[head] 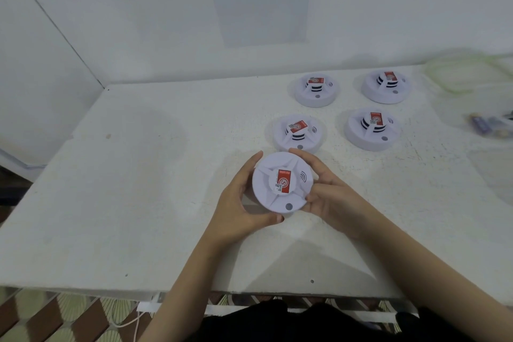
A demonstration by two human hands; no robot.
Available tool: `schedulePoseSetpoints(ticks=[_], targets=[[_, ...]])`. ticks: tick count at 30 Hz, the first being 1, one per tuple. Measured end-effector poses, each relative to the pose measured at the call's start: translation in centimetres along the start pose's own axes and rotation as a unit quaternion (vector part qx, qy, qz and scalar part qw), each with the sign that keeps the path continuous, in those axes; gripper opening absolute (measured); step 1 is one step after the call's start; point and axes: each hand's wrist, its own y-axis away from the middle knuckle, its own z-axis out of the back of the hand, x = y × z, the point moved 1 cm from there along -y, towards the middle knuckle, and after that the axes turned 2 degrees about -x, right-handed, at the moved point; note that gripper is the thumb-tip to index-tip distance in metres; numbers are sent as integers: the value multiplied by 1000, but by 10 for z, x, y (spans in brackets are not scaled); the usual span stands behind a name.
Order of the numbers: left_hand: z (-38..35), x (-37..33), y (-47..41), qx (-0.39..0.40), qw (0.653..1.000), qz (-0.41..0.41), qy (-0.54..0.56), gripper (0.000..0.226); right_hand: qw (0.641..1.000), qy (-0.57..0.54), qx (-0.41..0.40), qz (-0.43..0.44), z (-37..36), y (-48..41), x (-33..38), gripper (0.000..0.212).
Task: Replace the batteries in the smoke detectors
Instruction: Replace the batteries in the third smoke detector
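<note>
Held smoke detector [282, 183], face up, nearest of five: left hand [238, 200] and right hand [324, 191] clasp opposite rims; battery side underneath.

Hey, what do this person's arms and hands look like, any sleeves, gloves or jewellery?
Both forearms are bare, with no sleeves showing. The left hand and the right hand wear no gloves, and no rings, watch or bracelets are visible. Dark clothing shows at the bottom edge.

A paper sheet [261, 0] on the wall carries faint print — only "5." and "kendiri" come through. Red stickers on the smoke detectors [283, 183] — too small to read.
</note>
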Motion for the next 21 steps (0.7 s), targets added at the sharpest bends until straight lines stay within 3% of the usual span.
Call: schedulePoseSetpoints(ticks=[21], targets=[[-1,-3,-1,-10,1000,-25,-9,92,1000,11,-7,-8,-2,2,3,69]])
